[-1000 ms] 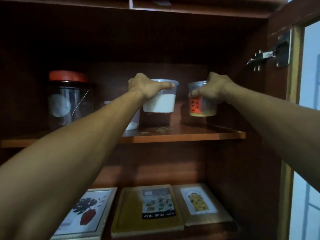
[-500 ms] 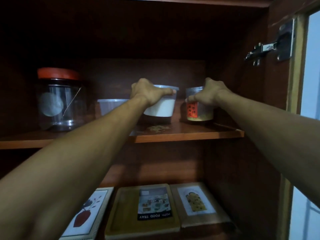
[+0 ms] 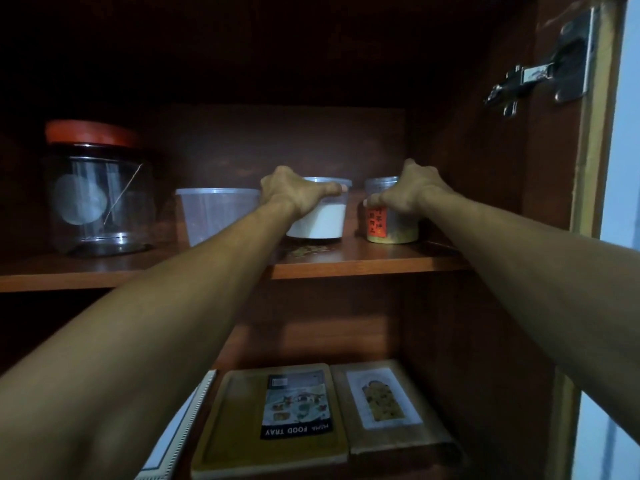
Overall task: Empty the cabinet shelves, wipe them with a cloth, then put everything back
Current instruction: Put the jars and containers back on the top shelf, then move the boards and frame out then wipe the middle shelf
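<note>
On the upper shelf of a dark wooden cabinet, a large clear jar with a red lid stands at the far left, well apart from the rest. To its right sits an empty clear plastic tub, just beside the person's left arm.

Next comes the left hand, reaching in at full stretch and clamped from above on the rim of a clear tub of white powder, with the thumb lying along the front edge. Whether that tub rests on the shelf or is just clear of it cannot be told; a dark band shows under its base. A scatter of pale crumbs lies on the shelf board in front of it.

Just to the right, the right hand is curled over the top of a small clear jar with an orange label, thumb at the upper edge of the label. The jar holds a yellowish layer at the bottom and appears to stand on the shelf, close to the cabinet's right wall. The two containers are near each other but not touching.

On the shelf below lie, left to right, a framed picture, a yellow food tray with a printed label, and a brown tray. At the upper right, a metal hinge is fixed to the cabinet frame.
</note>
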`<state>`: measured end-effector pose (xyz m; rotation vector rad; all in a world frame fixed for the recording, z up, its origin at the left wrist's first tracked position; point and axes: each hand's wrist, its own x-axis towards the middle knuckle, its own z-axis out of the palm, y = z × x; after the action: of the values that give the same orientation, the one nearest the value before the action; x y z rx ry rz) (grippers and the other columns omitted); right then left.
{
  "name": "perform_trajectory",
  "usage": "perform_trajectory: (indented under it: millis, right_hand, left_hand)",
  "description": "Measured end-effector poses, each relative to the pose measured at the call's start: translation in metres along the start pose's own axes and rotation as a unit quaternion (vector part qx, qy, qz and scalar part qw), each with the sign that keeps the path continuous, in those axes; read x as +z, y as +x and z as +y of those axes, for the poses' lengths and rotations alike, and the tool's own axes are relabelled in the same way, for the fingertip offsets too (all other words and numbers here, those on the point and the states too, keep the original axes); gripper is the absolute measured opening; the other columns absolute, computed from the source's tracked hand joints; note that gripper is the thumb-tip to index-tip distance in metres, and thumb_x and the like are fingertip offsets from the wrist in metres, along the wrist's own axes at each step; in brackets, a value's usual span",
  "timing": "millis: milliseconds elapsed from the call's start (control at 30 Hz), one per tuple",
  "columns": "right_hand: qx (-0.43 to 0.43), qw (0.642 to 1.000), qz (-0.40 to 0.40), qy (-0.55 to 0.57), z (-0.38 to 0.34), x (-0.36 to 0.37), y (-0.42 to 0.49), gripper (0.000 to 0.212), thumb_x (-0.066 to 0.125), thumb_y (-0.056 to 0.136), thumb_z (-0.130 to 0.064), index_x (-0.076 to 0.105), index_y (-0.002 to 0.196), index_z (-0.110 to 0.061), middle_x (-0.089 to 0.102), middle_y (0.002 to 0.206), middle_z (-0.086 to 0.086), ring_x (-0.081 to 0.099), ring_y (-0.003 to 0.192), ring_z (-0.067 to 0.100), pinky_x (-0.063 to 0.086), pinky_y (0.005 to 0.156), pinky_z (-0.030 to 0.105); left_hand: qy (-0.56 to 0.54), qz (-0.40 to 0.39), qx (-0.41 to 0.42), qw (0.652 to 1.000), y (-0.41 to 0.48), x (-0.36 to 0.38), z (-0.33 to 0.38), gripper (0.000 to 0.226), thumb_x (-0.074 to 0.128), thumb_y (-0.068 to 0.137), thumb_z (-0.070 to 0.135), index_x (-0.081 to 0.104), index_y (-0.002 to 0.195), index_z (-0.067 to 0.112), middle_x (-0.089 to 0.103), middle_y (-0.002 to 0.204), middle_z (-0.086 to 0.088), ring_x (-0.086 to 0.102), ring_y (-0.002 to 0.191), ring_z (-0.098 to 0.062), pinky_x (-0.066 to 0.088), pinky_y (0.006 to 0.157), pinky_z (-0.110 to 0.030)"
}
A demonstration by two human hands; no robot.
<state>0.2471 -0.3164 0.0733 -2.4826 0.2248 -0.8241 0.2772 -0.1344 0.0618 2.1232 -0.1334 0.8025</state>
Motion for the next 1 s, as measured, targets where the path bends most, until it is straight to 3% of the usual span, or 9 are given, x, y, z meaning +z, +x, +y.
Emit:
perform_trajectory:
  millis: [167,300,600,667,733,833,1000]
  right_hand:
    - [0.009,1.000,0.004,0.027,0.002,0.006,0.002,0.106,0.080,0.071,-0.053,0.023,0.149,-0.011,0.037,0.149,0.017,0.044,0.131,0.037,0.043,0.100,0.042]
    - [0.013,0.999,0.008,0.037,0.004,0.008,0.002,0.111,0.080,0.071,-0.051,0.013,0.152,-0.012,0.034,0.150,0.017,0.042,0.132,0.037,0.043,0.099,0.042]
    - [0.009,0.999,0.010,0.049,0.006,0.014,-0.002,0.110,0.079,0.070,-0.055,0.014,0.150,-0.018,0.034,0.149,0.018,0.045,0.130,0.039,0.045,0.098,0.045]
    - [0.006,0.999,0.019,0.047,0.006,0.015,-0.003,0.108,0.079,0.070,-0.054,0.014,0.149,-0.019,0.033,0.148,0.019,0.046,0.128,0.040,0.046,0.099,0.046]
    - [0.001,0.999,0.028,0.044,0.005,0.014,-0.005,0.107,0.079,0.072,-0.052,0.012,0.149,-0.019,0.027,0.150,0.019,0.043,0.130,0.041,0.043,0.100,0.046]
    - [-0.008,0.999,0.036,0.033,0.001,0.010,-0.013,0.102,0.077,0.076,-0.051,0.012,0.148,-0.019,0.022,0.151,0.018,0.041,0.131,0.040,0.042,0.099,0.045]
    - [-0.016,0.999,0.046,0.013,-0.004,0.002,-0.025,0.099,0.074,0.078,-0.052,0.014,0.148,-0.018,0.019,0.152,0.015,0.041,0.131,0.040,0.043,0.099,0.046]
  left_hand:
    - [0.016,-0.007,-0.011,1.000,-0.004,0.002,-0.007,0.089,0.078,0.052,0.073,0.067,0.109,0.006,0.065,0.115,-0.008,0.060,0.106,-0.027,0.054,0.087,-0.038]
    - [0.022,-0.010,-0.011,1.000,-0.004,0.003,-0.007,0.091,0.077,0.052,0.074,0.067,0.111,0.006,0.065,0.115,-0.009,0.060,0.106,-0.029,0.054,0.088,-0.041]
    - [0.027,-0.080,-0.038,0.996,-0.006,-0.001,-0.003,0.099,0.077,0.043,0.076,0.063,0.115,0.009,0.066,0.114,-0.009,0.063,0.104,-0.030,0.054,0.090,-0.044]
    - [0.014,-0.088,-0.040,0.995,-0.010,-0.004,-0.002,0.110,0.081,0.042,0.072,0.054,0.126,0.008,0.061,0.124,-0.009,0.060,0.111,-0.030,0.053,0.092,-0.044]
    - [-0.006,-0.099,-0.039,0.994,-0.014,-0.007,-0.002,0.125,0.085,0.042,0.066,0.035,0.143,0.013,0.051,0.138,-0.009,0.052,0.122,-0.031,0.049,0.099,-0.043]
    - [0.003,-0.108,-0.030,0.994,-0.018,-0.011,-0.002,0.130,0.088,0.055,0.055,0.011,0.151,0.016,0.040,0.148,-0.010,0.042,0.133,-0.031,0.041,0.108,-0.042]
    - [0.028,-0.106,-0.015,0.994,-0.023,-0.014,-0.001,0.124,0.086,0.064,0.047,0.006,0.153,0.014,0.040,0.149,-0.010,0.041,0.134,-0.030,0.040,0.108,-0.039]
